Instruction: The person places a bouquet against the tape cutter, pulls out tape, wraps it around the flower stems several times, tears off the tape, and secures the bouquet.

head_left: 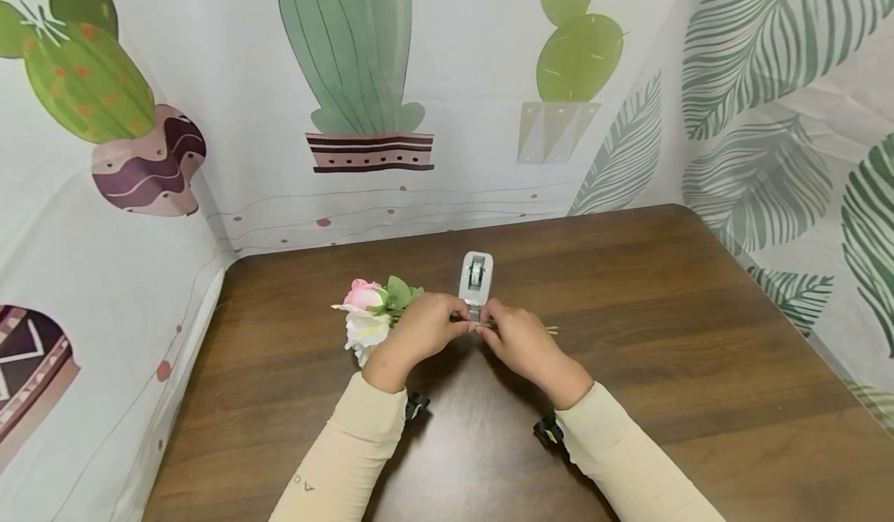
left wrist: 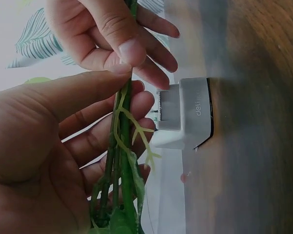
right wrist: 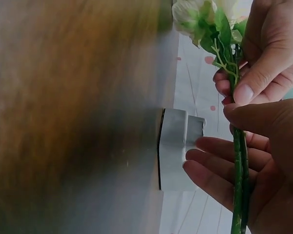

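A small bunch of flowers, with a pink bloom [head_left: 365, 295] and a white bloom [head_left: 366, 328], lies sideways in both hands. My left hand [head_left: 426, 326] holds its green stems [left wrist: 128, 180] below the leaves, thumb and fingers around them. Close beside it, my right hand [head_left: 522, 341] pinches the same stems, the thumbs nearly meeting in the right wrist view. The bare stem ends stick out past the right hand. Thin yellow-green tendrils [left wrist: 141, 134] branch off near the left fingers. Just beyond the hands stands a grey-white tape dispenser [head_left: 477, 274], its toothed cutting edge facing them.
The brown wooden table [head_left: 698, 336] stretches out around the hands. Behind it hangs a white cloth [head_left: 475, 142] printed with cacti and leaves. Black wrist devices [head_left: 548, 431] sit below both forearms.
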Tool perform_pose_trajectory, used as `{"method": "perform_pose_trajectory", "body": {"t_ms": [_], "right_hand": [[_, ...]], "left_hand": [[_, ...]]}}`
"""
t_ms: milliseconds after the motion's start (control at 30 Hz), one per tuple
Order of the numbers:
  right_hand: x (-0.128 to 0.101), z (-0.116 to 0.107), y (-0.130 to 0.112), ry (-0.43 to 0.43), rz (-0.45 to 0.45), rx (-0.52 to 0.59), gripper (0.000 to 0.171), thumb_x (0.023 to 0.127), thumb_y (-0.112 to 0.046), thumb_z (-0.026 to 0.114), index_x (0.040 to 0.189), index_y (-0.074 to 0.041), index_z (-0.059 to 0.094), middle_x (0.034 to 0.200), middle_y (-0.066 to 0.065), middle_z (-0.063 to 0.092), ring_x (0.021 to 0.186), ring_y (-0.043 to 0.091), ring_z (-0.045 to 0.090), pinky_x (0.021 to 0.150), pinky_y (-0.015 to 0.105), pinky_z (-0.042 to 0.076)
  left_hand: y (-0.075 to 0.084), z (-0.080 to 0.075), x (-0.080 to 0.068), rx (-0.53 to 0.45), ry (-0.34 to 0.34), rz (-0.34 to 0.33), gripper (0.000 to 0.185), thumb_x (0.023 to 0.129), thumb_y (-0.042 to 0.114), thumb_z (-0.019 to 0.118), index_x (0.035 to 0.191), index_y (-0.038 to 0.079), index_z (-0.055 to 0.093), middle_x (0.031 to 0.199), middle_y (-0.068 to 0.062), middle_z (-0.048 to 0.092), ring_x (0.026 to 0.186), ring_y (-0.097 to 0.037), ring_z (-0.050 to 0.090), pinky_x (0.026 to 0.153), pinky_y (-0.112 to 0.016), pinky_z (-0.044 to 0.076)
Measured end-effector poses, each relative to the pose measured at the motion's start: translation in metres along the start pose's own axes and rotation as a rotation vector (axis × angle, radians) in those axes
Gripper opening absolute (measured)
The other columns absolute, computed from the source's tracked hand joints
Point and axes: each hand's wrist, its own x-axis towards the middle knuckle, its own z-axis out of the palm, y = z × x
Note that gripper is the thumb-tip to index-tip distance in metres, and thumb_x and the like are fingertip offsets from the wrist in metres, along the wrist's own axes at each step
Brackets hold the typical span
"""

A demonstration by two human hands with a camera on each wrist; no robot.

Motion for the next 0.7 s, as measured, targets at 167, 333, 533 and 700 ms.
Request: {"method": "perform_pose_trajectory", "body": {"t_ms": [167, 333, 533, 700], "right_hand": [[-0.003, 0.0, -0.004, 0.007, 0.0, 0.002, 0.019, 0.092, -0.018, 0.074, 0.094, -0.011, 0.057, 0.07, -0.001, 0.057, 0.058, 0.014, 0.045, 0.054, 0.03, 0.04], [-0.005, 0.003, -0.007, 0.042, -0.006, -0.025, 0.018, 0.093, -0.018, 0.074, 0.095, -0.011, 0.057, 0.082, 0.004, 0.066, 0.059, 0.014, 0.049, 0.055, 0.031, 0.043], [-0.009, 0.004, -0.011, 0.06, 0.016, -0.025, 0.017, 0.094, -0.018, 0.073, 0.096, -0.011, 0.058, 0.083, 0.002, 0.064, 0.061, 0.016, 0.052, 0.058, 0.033, 0.046], [-0.012, 0.003, -0.013, 0.099, 0.018, -0.044, 0.018, 0.095, -0.02, 0.072, 0.104, -0.008, 0.062, 0.093, 0.003, 0.07, 0.068, 0.02, 0.064, 0.062, 0.038, 0.053]], "left_hand": [[0.0, -0.001, -0.001, 0.002, 0.0, 0.015, 0.01, 0.089, 0.023, 0.077, 0.08, 0.018, 0.074, 0.082, 0.005, 0.073, 0.075, -0.012, 0.064, 0.072, -0.031, 0.051], [0.002, -0.003, -0.002, -0.011, 0.006, 0.02, 0.009, 0.089, 0.022, 0.077, 0.081, 0.017, 0.074, 0.083, 0.004, 0.073, 0.076, -0.013, 0.064, 0.073, -0.033, 0.052], [0.002, -0.003, -0.005, -0.004, 0.002, 0.014, 0.01, 0.089, 0.023, 0.077, 0.082, 0.017, 0.074, 0.084, 0.005, 0.073, 0.079, -0.014, 0.065, 0.077, -0.032, 0.052], [0.002, -0.002, -0.007, -0.007, 0.041, 0.041, 0.008, 0.089, 0.021, 0.077, 0.083, 0.016, 0.074, 0.087, 0.003, 0.074, 0.082, -0.015, 0.067, 0.079, -0.033, 0.053]]}}
